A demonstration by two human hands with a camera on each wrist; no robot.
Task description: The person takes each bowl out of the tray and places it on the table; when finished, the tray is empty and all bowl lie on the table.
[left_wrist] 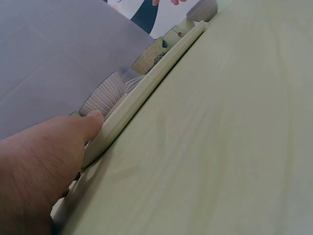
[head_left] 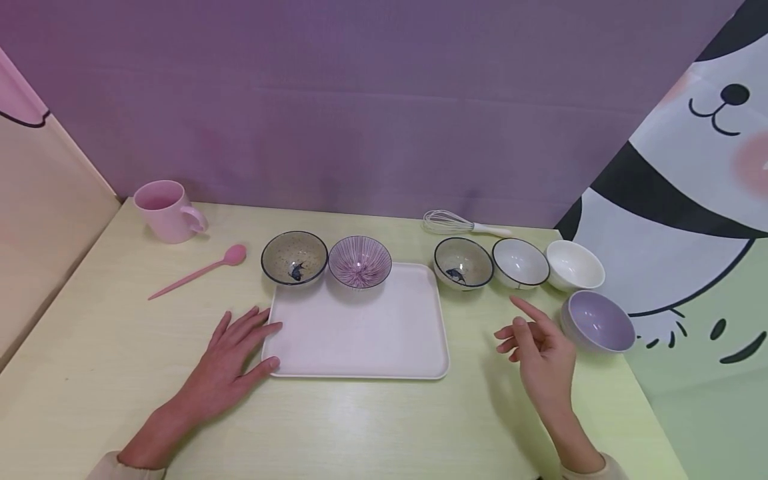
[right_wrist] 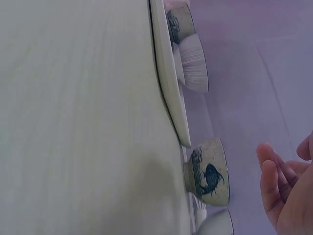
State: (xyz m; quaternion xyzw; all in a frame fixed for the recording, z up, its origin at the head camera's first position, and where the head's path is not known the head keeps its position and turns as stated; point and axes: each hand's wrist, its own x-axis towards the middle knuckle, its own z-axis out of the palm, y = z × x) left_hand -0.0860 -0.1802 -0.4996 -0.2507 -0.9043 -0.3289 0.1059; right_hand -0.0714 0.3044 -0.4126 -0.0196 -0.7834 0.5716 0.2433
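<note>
My left hand (head_left: 225, 370) lies at the left edge of the white tray (head_left: 360, 340), thumb and fingertips touching its rim, fingers spread. A speckled bowl with a dark fish (head_left: 294, 259) stands at the tray's back left corner. Beside it on the tray is a purple-striped bowl (head_left: 360, 262). Over the table, right of the tray, hovers my right hand (head_left: 543, 363), holding nothing; its index finger points forward and the others bend loosely. Nearest to it are a second fish bowl (head_left: 463, 264), a dark-rimmed white bowl (head_left: 521, 263) and a lilac bowl (head_left: 598, 322).
A plain white bowl (head_left: 575, 265) stands behind the lilac one. The whisk (head_left: 462, 225) lies along the table's back edge. At the left are a pink mug (head_left: 168, 213) and a pink spoon (head_left: 201, 271). A purple backdrop (head_left: 336, 120) rises behind the table.
</note>
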